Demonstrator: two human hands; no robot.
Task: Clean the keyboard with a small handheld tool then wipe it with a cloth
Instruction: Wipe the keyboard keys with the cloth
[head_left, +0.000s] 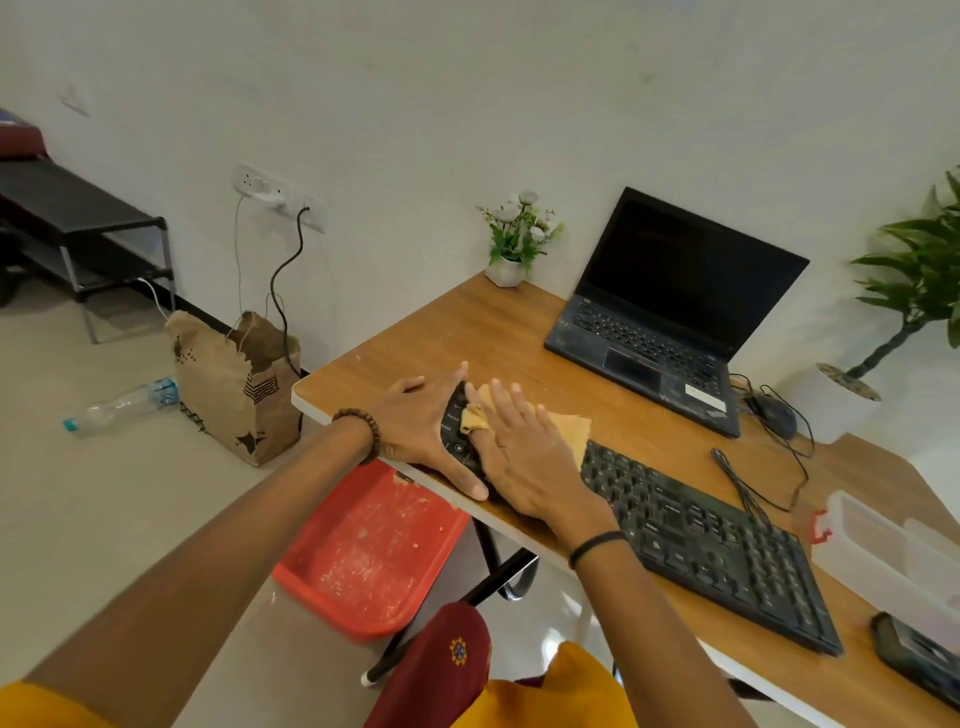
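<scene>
A black keyboard (711, 545) lies diagonally along the wooden desk's near edge. My left hand (415, 426) grips its far left end, fingers spread over the edge and thumb on the near side. My right hand (524, 457) lies flat on a yellow cloth (569, 431), pressing it onto the keys at the keyboard's left part. A fold of the cloth wraps around one finger. No small cleaning tool shows in either hand.
An open black laptop (675, 312) stands further back on the desk (457, 332), with a mouse (776, 415) and its cable to the right. A white plastic box (893, 561), a flower pot (511, 244), a red stool (363, 556), a paper bag (239, 384) and a bottle (124, 405) surround the work.
</scene>
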